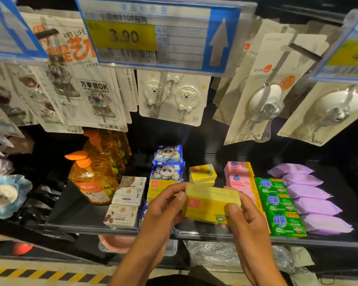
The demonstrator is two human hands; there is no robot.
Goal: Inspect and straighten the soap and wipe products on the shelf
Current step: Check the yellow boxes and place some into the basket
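"Soap (212,201), where is it just now?"

"Off the shelf (87,219), in the air before its middle, held between both my hands. It's a yellow box, long side running left to right, top edge tipped a little away from me."

"And your fingers (170,191)?"

"Pinching it from both ends. My left hand (163,211) has the left end, thumb on the near face and the rest curled over the top. My right hand (246,221) has the right end, thumb low on the front. Its other fingers go behind the box, out of my sight."

"What sits around it?"

"More yellow boxes (203,173) on the shelf just behind it. Left of those are panda wipes (167,162) in a row running back, then white boxes (128,203), then orange bottles (91,180). To the right are pink soaps (239,178), green soaps (281,205) and purple packs (312,199) at the far end, each row running front to back."

"Overhead?"

"Hook cards (174,98) hang from pegs, and a price tag (153,36) reads 3.90."
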